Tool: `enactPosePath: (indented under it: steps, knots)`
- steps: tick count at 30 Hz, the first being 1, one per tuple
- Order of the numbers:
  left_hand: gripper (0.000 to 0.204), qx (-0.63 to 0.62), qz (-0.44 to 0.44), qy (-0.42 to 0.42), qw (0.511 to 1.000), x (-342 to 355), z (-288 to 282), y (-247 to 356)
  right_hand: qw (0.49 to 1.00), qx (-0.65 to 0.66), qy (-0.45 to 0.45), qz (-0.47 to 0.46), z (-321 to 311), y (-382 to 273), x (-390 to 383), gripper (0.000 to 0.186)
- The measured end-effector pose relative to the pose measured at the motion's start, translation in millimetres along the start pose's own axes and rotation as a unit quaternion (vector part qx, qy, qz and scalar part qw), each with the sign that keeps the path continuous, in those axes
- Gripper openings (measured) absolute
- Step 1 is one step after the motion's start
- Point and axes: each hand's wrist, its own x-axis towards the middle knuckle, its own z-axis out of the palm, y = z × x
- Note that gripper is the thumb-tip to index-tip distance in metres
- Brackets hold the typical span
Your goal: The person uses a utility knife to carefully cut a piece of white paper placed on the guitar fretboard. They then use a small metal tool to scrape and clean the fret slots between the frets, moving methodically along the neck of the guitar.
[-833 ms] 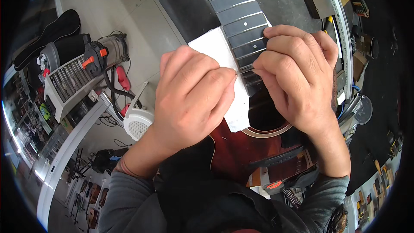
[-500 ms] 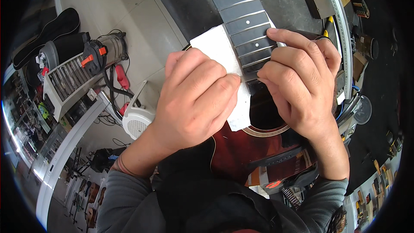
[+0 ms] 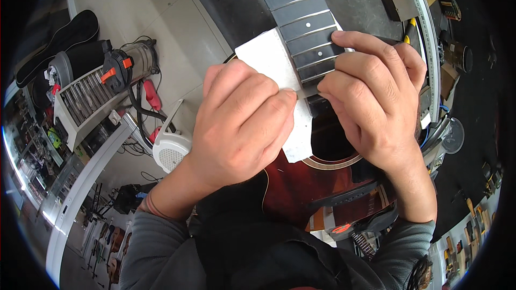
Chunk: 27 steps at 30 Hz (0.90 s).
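Note:
A dark guitar fretboard (image 3: 307, 26) with metal frets and pale dots runs down from the top centre toward the red-brown guitar body (image 3: 290, 188). A white sheet (image 3: 271, 59) lies along its left side, and a sliver of white shows at its right edge. My left hand (image 3: 242, 123) is closed in a pinch over the sheet. From the other side my right hand (image 3: 376, 102) pinches too, its index finger resting at the fretboard's right edge. Between the fingertips stretches a thin, greyish strip (image 3: 307, 95) across the fretboard's lower end; its material is unclear.
On the right, a dark workbench carries a long metal ruler (image 3: 430, 59), a yellow-handled tool (image 3: 410, 31) and a clear round dish (image 3: 454, 135). A white perforated stool (image 3: 172, 150), a black hose and a black instrument case (image 3: 64, 43) stand on the left.
Both hands have shifted slightly left, with the pinched strip still between them. The fretboard and white sheet are almost where they were.

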Motion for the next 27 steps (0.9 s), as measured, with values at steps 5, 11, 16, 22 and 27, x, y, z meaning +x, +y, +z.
enactPosePath:
  steps: [5,11,16,22,27]
  knots:
    - [0.030,-0.022,-0.009,-0.017,1.000,2,-2,2,1.000,0.010,-0.009,0.007,-3,-1,-1,0.025]
    - [0.026,-0.011,-0.031,-0.007,0.999,9,0,2,1.000,0.013,0.001,0.022,1,2,6,0.024]
    - [0.028,-0.011,-0.038,-0.001,0.999,13,-2,1,0.995,0.087,0.000,0.045,-2,12,9,0.024]
    - [0.028,0.008,-0.019,-0.015,1.000,35,1,10,0.993,0.105,0.012,0.052,-18,24,10,0.027]
    - [0.031,0.022,0.018,0.004,1.000,32,7,4,0.994,0.080,0.035,0.068,-27,41,-2,0.030]
